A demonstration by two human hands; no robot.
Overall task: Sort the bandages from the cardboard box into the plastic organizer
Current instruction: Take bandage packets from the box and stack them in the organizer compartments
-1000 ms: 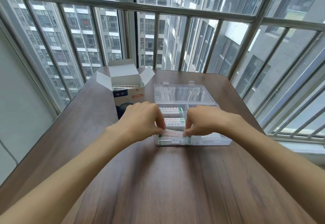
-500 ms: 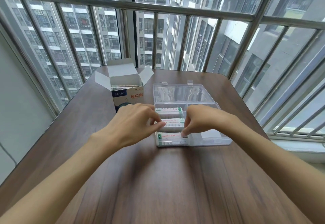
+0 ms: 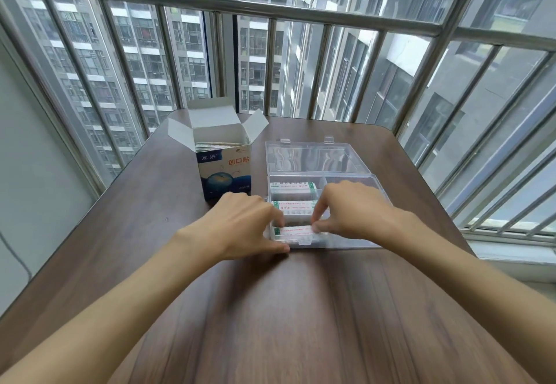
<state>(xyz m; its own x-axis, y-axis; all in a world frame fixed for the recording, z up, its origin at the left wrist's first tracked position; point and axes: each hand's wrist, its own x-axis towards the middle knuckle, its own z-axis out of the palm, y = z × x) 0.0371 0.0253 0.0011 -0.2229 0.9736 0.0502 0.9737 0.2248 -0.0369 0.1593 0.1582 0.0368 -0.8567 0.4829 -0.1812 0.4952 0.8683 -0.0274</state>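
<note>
Bandages: three stacks in the left column of the plastic organizer (image 3: 355, 182); far stack (image 3: 292, 186), middle stack (image 3: 294, 205), near stack (image 3: 296, 231), one per compartment, white wrappers with green print
Plastic organizer: clear, lid (image 3: 316, 157) laid open flat toward 12 o'clock; sits at the table's centre, at 3 o'clock of the cardboard box
Cardboard box (image 3: 224, 173): upright, flaps open, more bandages (image 3: 218, 145) showing at its top; just beside the organizer, not touching as far as I can tell
My left hand (image 3: 243, 225): at 9 o'clock of the near compartment, fingers curled, fingertips at the left end of the near stack, thumb low against the organizer's front corner; whether I truly pinch the stack I cannot tell
My right hand (image 3: 349, 213): over the organizer's middle, fingers curled, thumb and forefinger closed on the right end of the near stack
Right column of organizer: mostly hidden under my right hand
Table (image 3: 270, 308): dark wood grain, both my forearms coming in from 6 o'clock
Background: metal railing (image 3: 270, 10) at 12 o'clock, high-rise blocks beyond
</note>
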